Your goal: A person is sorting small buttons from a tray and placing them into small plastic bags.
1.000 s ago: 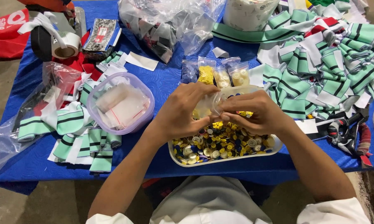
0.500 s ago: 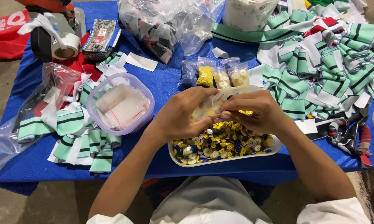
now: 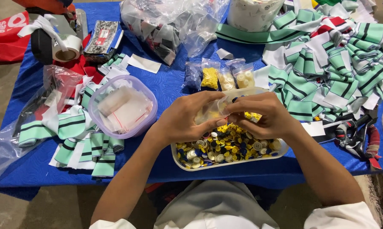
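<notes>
Both hands have lifted slightly off the tray of buttons point(image 3: 225, 148) since a second ago. The left hand point(image 3: 187, 121) and right hand point(image 3: 265, 116) meet at the centre, fingers pinched together on a small clear bag point(image 3: 212, 111) holding yellow buttons, just above the tray. The lift suggests the bag is being filled or closed. Filled bags point(image 3: 223, 78) lie at twelve o'clock; a round tub point(image 3: 123, 106) sits at nine.

Small clear plastic bag point(image 3: 214, 109) mostly hidden between left hand point(image 3: 187, 118) and right hand point(image 3: 265, 115); contents indistinct. Far part of white button tray point(image 3: 280, 149) beneath the bag covered by both hands.
</notes>
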